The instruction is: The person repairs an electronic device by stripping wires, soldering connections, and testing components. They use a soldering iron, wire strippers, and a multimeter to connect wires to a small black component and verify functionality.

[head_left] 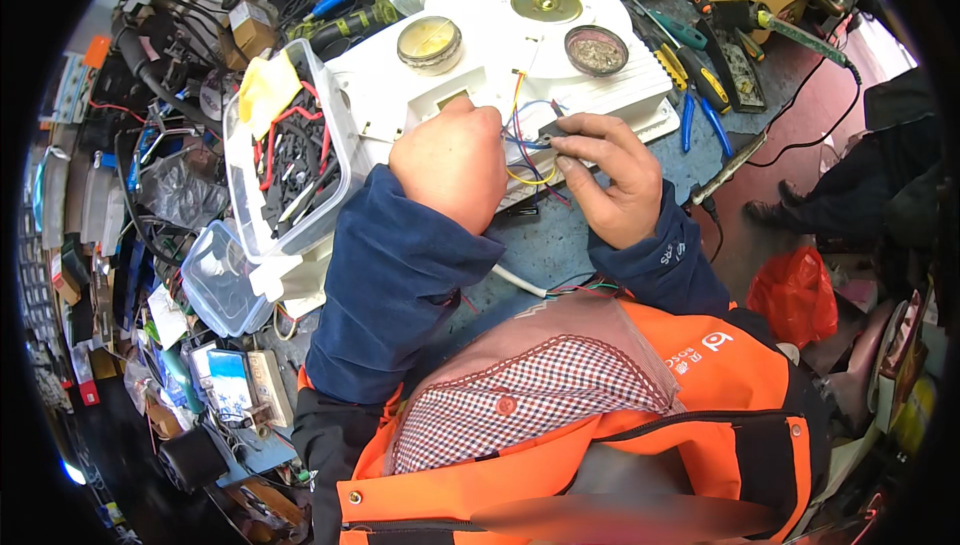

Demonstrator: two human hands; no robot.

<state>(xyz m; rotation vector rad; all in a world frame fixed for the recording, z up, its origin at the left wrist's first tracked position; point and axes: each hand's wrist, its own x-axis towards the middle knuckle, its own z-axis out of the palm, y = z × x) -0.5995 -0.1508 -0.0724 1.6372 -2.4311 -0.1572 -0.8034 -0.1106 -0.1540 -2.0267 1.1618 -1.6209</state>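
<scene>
A white plastic appliance housing (375,90) lies across the bench in front of me. Over its near edge, my left hand (452,167) is curled into a fist, its fingertips hidden beneath it. My right hand (615,180) is just to the right, with thumb and fingers pinched around thin coloured wires (530,170) beside a small dark piece (552,132). Blue, yellow and red strands run between the two hands. On the housing stand a round tin with yellowish contents (430,43) and a dark round tin with grey crumbly contents (597,51).
Left of the housing, a clear plastic box (290,245) holds black and red leads and a yellow cloth (268,92). To the right lie blue-handled pliers (706,125), a green-handled screwdriver (682,31) and a green-handled soldering iron (805,37) with a cord. A white cable (520,281) crosses the bench near me.
</scene>
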